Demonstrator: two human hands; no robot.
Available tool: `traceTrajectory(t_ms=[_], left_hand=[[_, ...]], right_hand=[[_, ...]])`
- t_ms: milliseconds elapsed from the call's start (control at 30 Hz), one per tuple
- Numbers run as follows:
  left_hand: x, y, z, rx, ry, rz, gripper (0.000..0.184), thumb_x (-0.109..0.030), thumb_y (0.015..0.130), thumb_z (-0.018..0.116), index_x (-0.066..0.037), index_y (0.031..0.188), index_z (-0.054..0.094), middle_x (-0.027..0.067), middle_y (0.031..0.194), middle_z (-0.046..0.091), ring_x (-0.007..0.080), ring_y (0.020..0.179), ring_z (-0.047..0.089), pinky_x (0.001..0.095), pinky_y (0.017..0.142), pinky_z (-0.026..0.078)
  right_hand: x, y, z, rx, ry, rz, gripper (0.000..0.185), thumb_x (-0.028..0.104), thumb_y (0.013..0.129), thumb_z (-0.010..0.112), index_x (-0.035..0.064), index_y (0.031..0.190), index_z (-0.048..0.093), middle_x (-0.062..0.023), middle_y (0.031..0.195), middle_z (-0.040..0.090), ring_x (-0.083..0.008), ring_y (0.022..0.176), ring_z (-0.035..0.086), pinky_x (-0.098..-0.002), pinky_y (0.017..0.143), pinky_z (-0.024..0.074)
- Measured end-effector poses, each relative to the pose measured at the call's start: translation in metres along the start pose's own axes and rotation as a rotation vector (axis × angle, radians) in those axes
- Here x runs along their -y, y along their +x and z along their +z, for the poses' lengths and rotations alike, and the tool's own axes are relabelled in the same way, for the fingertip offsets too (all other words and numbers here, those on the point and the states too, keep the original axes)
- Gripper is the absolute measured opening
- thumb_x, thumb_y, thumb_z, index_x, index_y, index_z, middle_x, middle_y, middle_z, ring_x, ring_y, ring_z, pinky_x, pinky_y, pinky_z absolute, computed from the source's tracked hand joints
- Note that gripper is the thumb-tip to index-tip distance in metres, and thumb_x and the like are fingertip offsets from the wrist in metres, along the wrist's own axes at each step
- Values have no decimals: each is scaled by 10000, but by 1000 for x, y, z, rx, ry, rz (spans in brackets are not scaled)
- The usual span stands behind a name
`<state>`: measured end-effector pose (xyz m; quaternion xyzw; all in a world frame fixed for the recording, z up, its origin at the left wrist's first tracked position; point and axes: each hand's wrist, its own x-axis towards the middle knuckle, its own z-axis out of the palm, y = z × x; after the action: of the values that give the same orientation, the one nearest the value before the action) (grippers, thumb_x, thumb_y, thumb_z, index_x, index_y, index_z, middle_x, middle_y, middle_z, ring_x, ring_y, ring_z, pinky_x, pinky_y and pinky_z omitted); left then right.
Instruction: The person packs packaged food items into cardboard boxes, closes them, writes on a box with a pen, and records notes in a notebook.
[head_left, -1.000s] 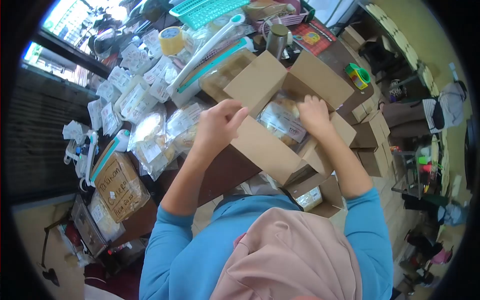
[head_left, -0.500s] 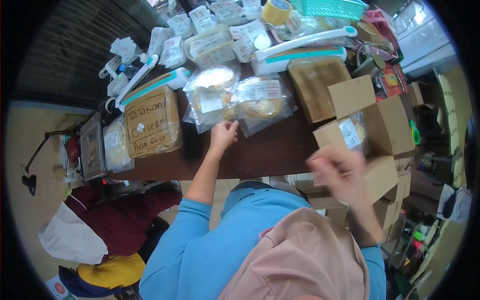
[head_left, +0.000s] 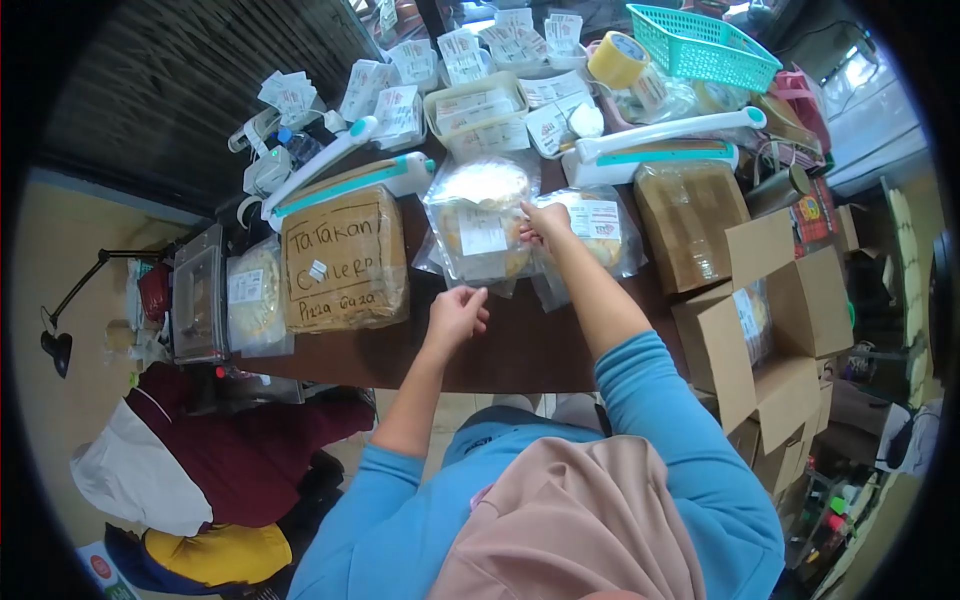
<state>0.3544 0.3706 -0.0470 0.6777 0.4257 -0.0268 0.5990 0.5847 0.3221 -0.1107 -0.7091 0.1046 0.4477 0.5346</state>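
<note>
Stacked clear bags (head_left: 484,232) with round flat breads and a white label lie at the middle of the dark table. My right hand (head_left: 545,222) is at the right edge of the top bag, its fingers curled against the plastic. Just below the bags' front edge is my left hand (head_left: 459,317), fingers bent together near the corner; whether it pinches the plastic is too small to tell. Another labelled bag of bread (head_left: 598,228) lies partly under my right forearm. At the right, an open cardboard box (head_left: 727,350) holds a labelled bag (head_left: 752,318).
A taped box with handwriting (head_left: 345,262) stands left of the bags, another taped box (head_left: 692,225) right of them. Behind are two white-and-teal sealers (head_left: 655,152), label containers (head_left: 476,112), yellow tape (head_left: 618,60) and a teal basket (head_left: 703,50). Dark red cloth hangs lower left.
The view has swung from the open box toward the bread bags. My right hand has moved out of the box and left to the stacked bags. My left hand stays near their front edge.
</note>
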Motion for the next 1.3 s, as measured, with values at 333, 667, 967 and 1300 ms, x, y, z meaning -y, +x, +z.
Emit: traceTrajectory(t_ms=[333, 667, 967, 1300], left_hand=[[23, 10, -66, -6, -209, -75, 268, -290, 906, 572, -28, 958, 593, 64, 767, 638, 76, 561, 576, 194, 461, 407], [7, 37, 6, 879, -1074, -262, 802, -655, 900, 253, -2, 1355, 360, 222, 1207, 546, 281, 984, 622, 361, 848, 529], [-109, -26, 139, 973, -945, 169, 652, -467, 928, 452, -14, 1372, 300, 148, 1339, 437, 242, 1212, 454, 402, 1018, 373], [-180, -47, 297, 960, -67, 171, 325, -204, 899, 600, 29, 1111, 521, 104, 1040, 629, 178, 918, 635, 333, 740, 538]], right_hand=[[-12, -16, -35, -50, -241, -148, 228, 186, 740, 675, -17, 844, 681, -154, 786, 672, -220, 726, 671, -343, 640, 525], [71, -207, -32, 195, 149, -794, 150, 68, 796, 654, -20, 700, 579, -59, 694, 595, -148, 643, 642, -259, 552, 485], [-7, -347, -254, -267, 10, -713, 141, 37, 755, 632, 21, 641, 550, -17, 624, 569, -82, 583, 577, -233, 525, 447], [-56, -298, -412, -726, -719, -476, 65, 55, 745, 575, 18, 700, 548, -128, 666, 608, -224, 639, 622, -342, 587, 495]])
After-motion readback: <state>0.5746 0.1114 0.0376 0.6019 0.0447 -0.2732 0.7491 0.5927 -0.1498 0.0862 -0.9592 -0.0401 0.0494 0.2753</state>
